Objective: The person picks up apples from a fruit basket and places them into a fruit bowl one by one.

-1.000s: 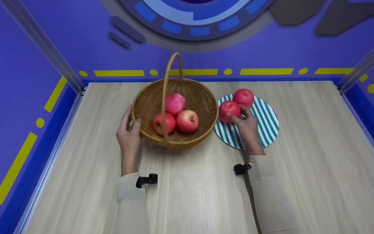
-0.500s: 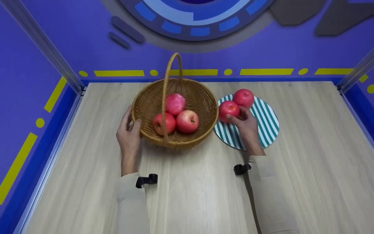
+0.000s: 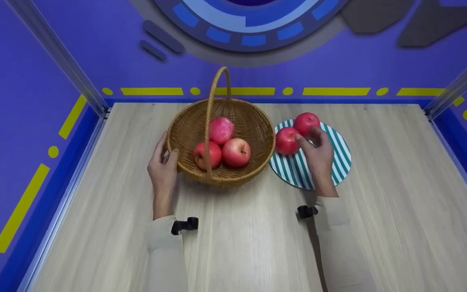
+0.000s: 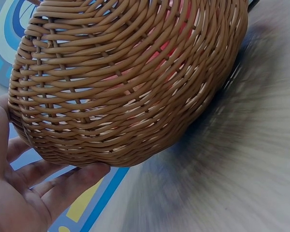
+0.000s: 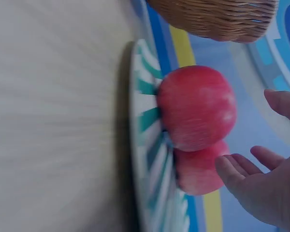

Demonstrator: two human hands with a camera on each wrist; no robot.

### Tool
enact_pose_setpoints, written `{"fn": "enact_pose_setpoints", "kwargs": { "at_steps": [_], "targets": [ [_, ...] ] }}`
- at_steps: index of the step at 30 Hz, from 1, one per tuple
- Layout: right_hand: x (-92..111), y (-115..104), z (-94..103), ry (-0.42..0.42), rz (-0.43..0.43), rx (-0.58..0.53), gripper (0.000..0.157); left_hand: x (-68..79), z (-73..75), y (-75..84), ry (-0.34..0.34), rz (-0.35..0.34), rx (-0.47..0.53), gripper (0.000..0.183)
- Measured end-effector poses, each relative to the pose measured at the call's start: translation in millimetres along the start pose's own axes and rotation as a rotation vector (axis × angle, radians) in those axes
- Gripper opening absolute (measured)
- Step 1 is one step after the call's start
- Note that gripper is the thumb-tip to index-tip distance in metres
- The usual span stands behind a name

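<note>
A wicker basket (image 3: 185,121) with a tall handle holds three red apples, one of them mottled pink (image 3: 221,130). My left hand (image 3: 163,170) holds the basket's left side, thumb by the rim; in the left wrist view its fingers (image 4: 82,186) lie against the lower weave. Two more apples sit on a green-and-white striped round mat (image 3: 341,156) to the right: a near apple (image 3: 286,141) and a far apple (image 3: 307,122). Behind the near apple my right hand (image 3: 319,156) hovers with parted fingers, free of both apples in the right wrist view.
The light wood table (image 3: 237,227) has blue walls (image 3: 258,73) with yellow marks at its back and sides. The basket's right edge stands close beside the mat. A black wrist camera (image 3: 185,225) sits on each sleeve.
My right hand has let go of the near apple and moved right, its fingers spreading. The near apple stays on the mat. The left hand keeps its place on the basket.
</note>
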State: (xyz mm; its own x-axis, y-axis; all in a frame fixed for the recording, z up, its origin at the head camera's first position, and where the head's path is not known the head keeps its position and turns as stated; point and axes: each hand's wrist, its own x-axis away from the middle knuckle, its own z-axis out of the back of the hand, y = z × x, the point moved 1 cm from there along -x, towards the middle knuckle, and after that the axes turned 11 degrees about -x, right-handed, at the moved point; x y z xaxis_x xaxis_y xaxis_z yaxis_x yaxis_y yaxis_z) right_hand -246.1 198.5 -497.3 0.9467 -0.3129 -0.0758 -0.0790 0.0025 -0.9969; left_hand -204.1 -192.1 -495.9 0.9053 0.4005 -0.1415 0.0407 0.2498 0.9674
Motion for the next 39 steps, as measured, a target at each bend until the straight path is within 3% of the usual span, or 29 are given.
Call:
{"fn": "enact_pose_setpoints", "kwargs": {
  "at_steps": [5,18,29,39],
  "targets": [
    [5,-15,-3.0,-0.051,0.043,-0.003,0.073,0.7,-2.3,-2.1,0.002,-0.033,-0.029,0.054],
    [1,-43,-14.1,-0.257,0.207,-0.041,0.064,1.8,-5.7,-0.8,-0.009,-0.019,-0.029,0.055],
    [2,-55,-26.2,-0.439,0.308,0.067,0.063,0.3,-5.3,-1.9,-0.003,0.002,-0.045,0.055],
    [4,-71,-38.7,-0.574,0.348,0.331,0.07,-1.0,-2.3,-2.1,0.003,-0.011,-0.034,0.054]
  ]
}}
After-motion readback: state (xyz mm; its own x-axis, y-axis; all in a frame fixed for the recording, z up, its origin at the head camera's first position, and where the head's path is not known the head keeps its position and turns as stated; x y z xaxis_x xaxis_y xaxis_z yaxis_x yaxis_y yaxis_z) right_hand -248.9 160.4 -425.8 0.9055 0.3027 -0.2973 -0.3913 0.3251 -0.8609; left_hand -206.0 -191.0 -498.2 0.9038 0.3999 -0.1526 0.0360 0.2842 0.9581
